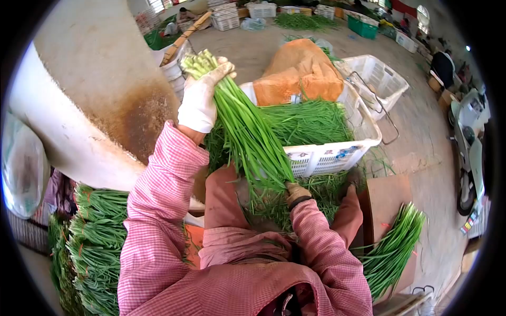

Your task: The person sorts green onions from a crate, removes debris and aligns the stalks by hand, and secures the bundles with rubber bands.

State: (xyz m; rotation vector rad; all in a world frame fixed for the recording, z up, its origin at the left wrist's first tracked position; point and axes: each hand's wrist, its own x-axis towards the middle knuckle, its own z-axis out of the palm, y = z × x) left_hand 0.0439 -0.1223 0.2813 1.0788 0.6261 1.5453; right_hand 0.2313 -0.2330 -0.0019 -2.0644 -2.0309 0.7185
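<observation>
Floor [421, 152], crate [316, 160] behind green stalks [247, 124]

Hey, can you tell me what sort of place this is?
It looks like a packing shed or sorting room for fresh greens. Your left hand holds long green stalks, tied bundles are stacked on the left, and white crates stand around the room.

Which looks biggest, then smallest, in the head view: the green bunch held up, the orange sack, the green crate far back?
1. Held green bunch
2. Orange sack
3. Green crate, though it's farthest away
</observation>
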